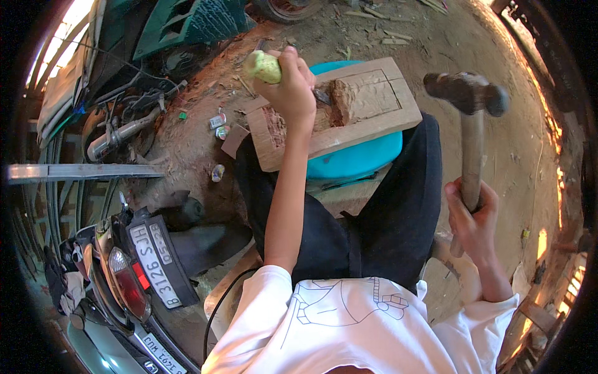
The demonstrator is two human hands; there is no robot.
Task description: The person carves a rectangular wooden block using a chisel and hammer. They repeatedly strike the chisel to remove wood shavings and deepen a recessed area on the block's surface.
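Note:
My left hand (291, 87) is closed around a chisel whose rounded, pale yellow-green handle end (264, 67) sticks out to the left. A bit of its dark metal blade (322, 96) shows right of the fist, over a carved wooden board (398, 106). That board has a rectangular recess with rough gouge marks; my left hand and forearm cover part of it. It rests tilted on a turquoise plastic stool (355, 156) between my knees. Off to the right, my right hand (476, 215) grips a hammer (471, 134) low on its wooden handle, the dark steel head raised and apart from the board.
A small wood offcut (235, 141) lies by my left knee. Crumpled wrappers (217, 121) and wood strips (395, 35) litter the dirt floor. At left stand a parked motorcycle (118, 140) and a vehicle's rear with a red tail light (132, 290). A metal bar (87, 171) juts in there.

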